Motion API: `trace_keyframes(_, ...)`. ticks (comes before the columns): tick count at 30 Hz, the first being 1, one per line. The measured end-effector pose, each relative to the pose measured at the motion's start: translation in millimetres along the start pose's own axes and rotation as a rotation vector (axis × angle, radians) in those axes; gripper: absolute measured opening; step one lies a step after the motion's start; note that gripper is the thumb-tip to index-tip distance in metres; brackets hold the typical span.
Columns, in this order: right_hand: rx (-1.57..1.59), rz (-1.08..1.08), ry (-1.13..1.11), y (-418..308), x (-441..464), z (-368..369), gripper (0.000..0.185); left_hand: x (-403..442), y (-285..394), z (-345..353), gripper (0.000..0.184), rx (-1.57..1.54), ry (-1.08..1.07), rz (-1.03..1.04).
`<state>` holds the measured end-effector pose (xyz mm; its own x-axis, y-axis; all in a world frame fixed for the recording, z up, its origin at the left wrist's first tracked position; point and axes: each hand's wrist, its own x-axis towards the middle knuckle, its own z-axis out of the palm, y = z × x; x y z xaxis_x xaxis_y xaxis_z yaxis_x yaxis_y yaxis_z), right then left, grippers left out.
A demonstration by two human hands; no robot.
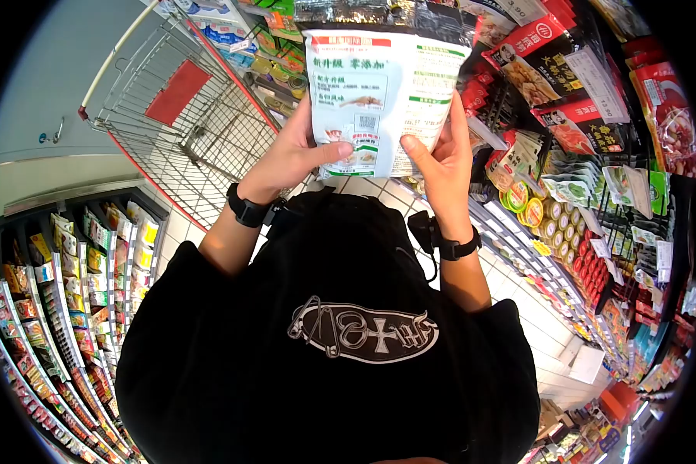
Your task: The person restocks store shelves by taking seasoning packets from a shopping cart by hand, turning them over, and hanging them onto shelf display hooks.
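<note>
Both my hands hold up a food packet (390,85), white and pale blue with printed text and a small square code. Its black top edge reaches the upper border of the view. My left hand (305,151) grips the packet's lower left side, the thumb lying across its front. On the lower right side my right hand (441,158) has its thumb pressed on the front. The other fingers of both hands are mostly hidden behind the packet. A black band (249,207) circles my left wrist and another black band (460,246) my right wrist.
A wire shopping cart (162,131) with a red panel stands to the left. On the right, shelves carry hanging red and black packets (576,127), jars (561,228) and price tags. Another shelf unit (62,309) full of packets is at the lower left.
</note>
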<state>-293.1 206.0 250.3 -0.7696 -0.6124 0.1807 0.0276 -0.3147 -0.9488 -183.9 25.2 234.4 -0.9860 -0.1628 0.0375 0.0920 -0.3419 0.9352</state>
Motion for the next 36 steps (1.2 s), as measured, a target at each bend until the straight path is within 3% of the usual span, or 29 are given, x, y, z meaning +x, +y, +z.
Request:
trace_keyframes(5, -0.215, -0.086, 0.018, 10, 2, -7, 0.073, 8, -1, 2, 0.078, -0.237, 0.049, 0.0)
trace_keyframes(7, -0.752, -0.253, -0.086, 5, 3, -10, 0.067, 10, 2, 2, 0.077, -0.317, 0.148, -0.014)
trace_keyframes(8, -0.793, -0.219, -0.151, 13, 2, -14, 0.067, 12, 2, 4, 0.077, -0.304, 0.166, 0.013)
trace_keyframes(11, -0.704, -0.083, -0.168, 9, 0, 4, 0.072, 16, -1, 3, 0.076, -0.202, 0.143, 0.062)
trace_keyframes(16, -0.75, -0.071, -0.178, 10, -2, 10, 0.08, 15, 0, 3, 0.076, -0.204, 0.144, 0.018)
trace_keyframes(19, -0.731, -0.046, -0.215, 11, -1, 9, 0.084, 12, -1, 1, 0.064, -0.191, 0.1, -0.051)
trace_keyframes(21, -0.598, -0.026, -0.285, 9, 0, 11, 0.089, 11, -4, -3, 0.061, -0.414, -0.065, -0.273)
trace_keyframes(22, -0.557, -0.007, -0.294, 15, 0, 10, 0.095, 12, -16, -3, 0.073, -0.148, -0.079, -0.183)
trace_keyframes(23, -0.489, 0.058, -0.319, 19, 0, 7, 0.105, 11, -21, -6, 0.074, -0.017, -0.157, -0.112)
trace_keyframes(25, -0.026, 0.228, -0.334, 11, 3, 13, 0.112, 8, -15, 4, 0.074, 0.19, -0.268, 0.038)
trace_keyframes(26, -0.18, 0.061, -0.353, 15, 5, 10, 0.113, 10, -9, 6, 0.072, 0.408, -0.299, 0.111)
trace_keyframes(27, -0.046, 0.202, -0.306, 7, 2, 13, 0.104, 12, -6, 10, 0.075, 0.616, -0.295, 0.166)
trace_keyframes(29, -0.228, 0.103, -0.238, 10, 6, 13, 0.086, 13, -13, 12, 0.082, 0.725, -0.234, 0.204)
trace_keyframes(30, -0.155, 0.221, -0.151, 9, 4, 10, 0.063, 11, -11, 15, 0.082, 0.724, -0.234, 0.2)
trace_keyframes(31, -0.08, 0.183, -0.051, 13, 4, 11, 0.047, 11, -7, 19, 0.085, 0.857, -0.155, 0.191)
trace_keyframes(33, -0.061, 0.094, 0.047, 14, 5, 9, 0.038, 10, -1, 21, 0.088, 0.991, -0.074, 0.184)
trace_keyframes(35, -0.045, 0.14, 0.145, 11, 0, 0, 0.028, 8, 2, 18, 0.095, 0.953, 0.088, 0.277)
trace_keyframes(36, 0.024, 0.155, 0.141, 7, -1, -2, 0.028, 9, 4, 15, 0.1, 0.767, 0.08, 0.255)
